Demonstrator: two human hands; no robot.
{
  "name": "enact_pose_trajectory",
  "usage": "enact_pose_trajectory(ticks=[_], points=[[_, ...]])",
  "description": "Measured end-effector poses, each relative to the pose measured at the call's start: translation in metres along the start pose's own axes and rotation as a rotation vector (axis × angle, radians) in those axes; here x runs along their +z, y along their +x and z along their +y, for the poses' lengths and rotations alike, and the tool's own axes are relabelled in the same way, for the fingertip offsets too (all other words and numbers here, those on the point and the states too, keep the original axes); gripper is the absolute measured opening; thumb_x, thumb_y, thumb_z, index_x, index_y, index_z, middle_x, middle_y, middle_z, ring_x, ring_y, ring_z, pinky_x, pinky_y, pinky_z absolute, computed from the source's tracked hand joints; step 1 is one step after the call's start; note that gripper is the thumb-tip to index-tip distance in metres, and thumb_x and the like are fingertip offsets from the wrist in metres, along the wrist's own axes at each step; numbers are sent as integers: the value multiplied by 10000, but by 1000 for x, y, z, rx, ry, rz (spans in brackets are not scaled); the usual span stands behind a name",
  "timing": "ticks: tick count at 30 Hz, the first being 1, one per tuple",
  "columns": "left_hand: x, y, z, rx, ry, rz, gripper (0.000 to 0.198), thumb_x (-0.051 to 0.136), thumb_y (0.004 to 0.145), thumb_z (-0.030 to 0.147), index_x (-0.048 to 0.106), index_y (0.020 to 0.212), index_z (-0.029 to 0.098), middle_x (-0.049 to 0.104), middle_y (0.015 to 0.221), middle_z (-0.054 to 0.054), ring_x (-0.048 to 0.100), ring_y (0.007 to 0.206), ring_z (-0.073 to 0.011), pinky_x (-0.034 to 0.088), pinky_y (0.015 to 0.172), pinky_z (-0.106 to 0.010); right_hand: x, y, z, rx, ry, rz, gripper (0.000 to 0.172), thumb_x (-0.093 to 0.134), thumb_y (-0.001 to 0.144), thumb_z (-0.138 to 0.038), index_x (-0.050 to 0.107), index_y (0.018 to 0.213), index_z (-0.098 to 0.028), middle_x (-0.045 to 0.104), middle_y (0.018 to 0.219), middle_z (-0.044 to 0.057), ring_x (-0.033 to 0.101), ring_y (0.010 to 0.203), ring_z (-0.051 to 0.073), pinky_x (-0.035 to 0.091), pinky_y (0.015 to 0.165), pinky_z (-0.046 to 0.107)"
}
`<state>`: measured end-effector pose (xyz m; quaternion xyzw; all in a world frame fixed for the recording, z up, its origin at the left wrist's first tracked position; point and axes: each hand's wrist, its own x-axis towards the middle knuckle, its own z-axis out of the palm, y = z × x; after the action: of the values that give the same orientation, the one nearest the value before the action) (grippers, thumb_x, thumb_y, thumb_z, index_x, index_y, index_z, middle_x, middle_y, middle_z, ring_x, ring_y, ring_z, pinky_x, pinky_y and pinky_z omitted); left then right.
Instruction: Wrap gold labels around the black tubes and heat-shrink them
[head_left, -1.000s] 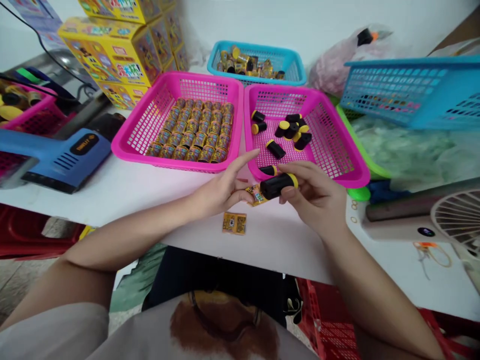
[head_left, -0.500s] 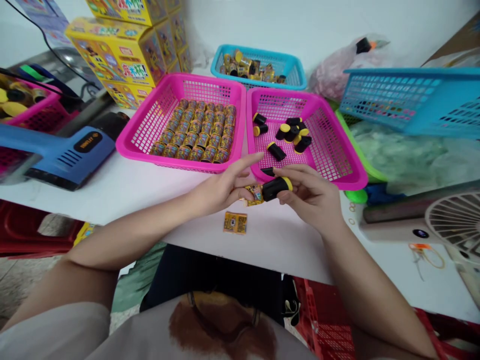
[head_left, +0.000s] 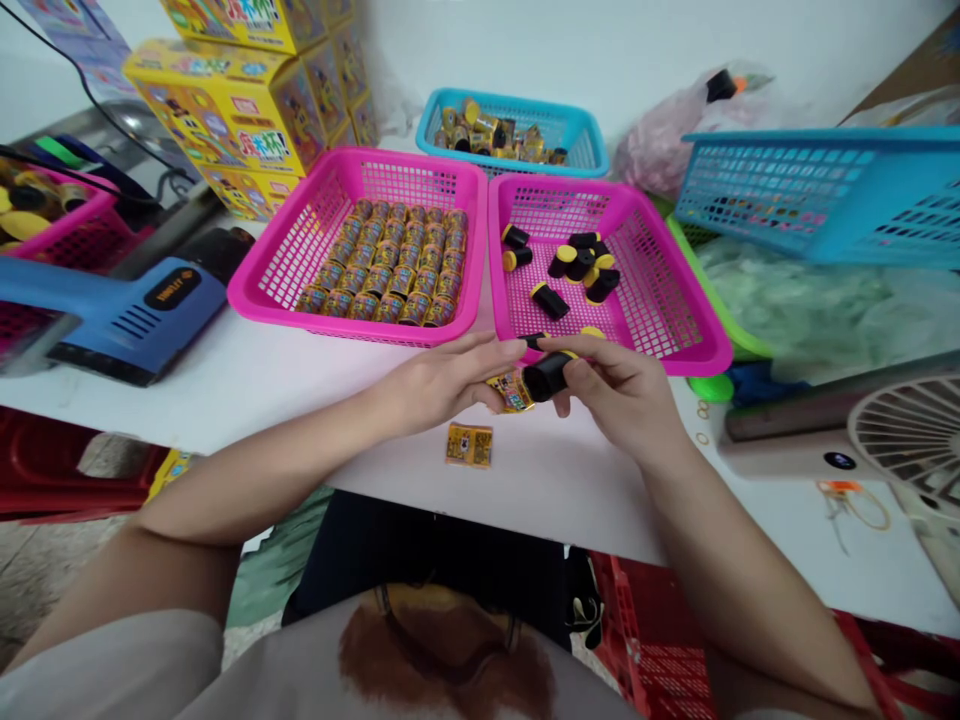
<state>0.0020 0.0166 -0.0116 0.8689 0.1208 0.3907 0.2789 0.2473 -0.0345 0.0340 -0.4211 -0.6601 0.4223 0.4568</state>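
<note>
My right hand (head_left: 626, 390) grips a small black canister (head_left: 545, 378) with a yellow cap, which the fingers partly cover. At the canister's left end, the fingers of my left hand (head_left: 446, 385) are closed on a yellow printed plastic sleeve (head_left: 513, 391). The sleeve meets the canister's end; how far it goes over it I cannot tell. Behind the fingers a second black piece (head_left: 533, 341) shows, largely hidden. A flat yellow printed sleeve (head_left: 469, 445) lies on the white table (head_left: 405, 465) just below my hands.
A pink basket (head_left: 247, 290) holds rows of sleeved canisters; another pink basket (head_left: 660, 290) holds loose black ones. Behind stands a blue basket (head_left: 592, 130). At left are a blue heat gun (head_left: 150, 315) and yellow boxes (head_left: 217, 110); at right, a fan (head_left: 900, 430).
My left hand's raised fingers have come down toward the sleeve and canister. My right hand has turned the canister slightly, and its thumb now lies over the cap end.
</note>
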Motion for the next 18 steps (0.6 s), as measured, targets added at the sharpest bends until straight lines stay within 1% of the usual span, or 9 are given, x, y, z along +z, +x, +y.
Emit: enact_pose_trajectory(ticks=[2,3,5,7,8,10,12,15,18], points=[[1,-2,-2,1,24,8,547,500,1083,347,332,1600,405,793,1208,-56,736,1231,-246,662,985,-424,1,-1,0,-12,4,6,306,750,927,-514,799,1116,-278,696,746,-20,618,526,84,562,515,245],[1,-3,-2,-28,19,12,550,504,1083,357,323,1600,410,792,1217,-52,743,1222,-245,647,1020,-439,1,-1,0,-29,1,11,266,773,917,-470,804,1112,-291,720,836,-9,622,535,73,557,504,234],[1,-3,-1,-116,-30,23,602,530,1078,389,271,1621,401,799,1185,-49,776,1150,-241,605,1098,-469,2,-2,1,-78,-28,35,238,817,884,-384,812,1112,-316,729,986,9,637,588,63,550,495,215],[2,-1,4,-195,-123,51,722,593,1054,439,188,1649,379,792,1192,-61,797,1089,-239,585,1127,-478,2,-3,2,-123,-96,76,269,847,851,-334,815,1119,-326,718,1039,22,659,686,80,576,545,215],[2,1,7,-223,-179,65,798,636,1031,463,152,1658,371,777,1235,-77,799,1083,-244,599,1106,-466,3,-3,3,-137,-133,98,286,855,841,-322,815,1124,-327,711,1051,28,669,745,95,599,592,224],[3,5,14,-259,-288,104,927,727,970,492,124,1663,368,712,1380,-118,800,1075,-251,649,1009,-414,5,-5,5,-159,-189,130,305,864,830,-316,814,1130,-324,697,1080,37,674,823,116,628,667,245],[5,8,19,-266,-376,144,1024,816,898,483,143,1661,364,651,1470,-146,806,1045,-249,672,914,-364,7,-7,5,-194,-216,129,330,871,824,-320,807,1148,-324,680,1100,38,665,824,114,629,668,244],[10,10,20,-241,-438,185,1061,867,849,422,179,1652,338,702,1394,-147,811,995,-238,669,870,-337,12,-11,4,-295,-258,83,396,834,860,-300,771,1250,-331,646,1125,46,666,817,107,629,660,239],[14,9,18,-221,-444,195,1035,839,870,339,151,1644,332,760,1275,-118,808,995,-222,653,909,-338,17,-14,0,-401,-342,35,432,693,946,-200,712,1354,-343,638,1177,56,666,779,77,639,713,244]])
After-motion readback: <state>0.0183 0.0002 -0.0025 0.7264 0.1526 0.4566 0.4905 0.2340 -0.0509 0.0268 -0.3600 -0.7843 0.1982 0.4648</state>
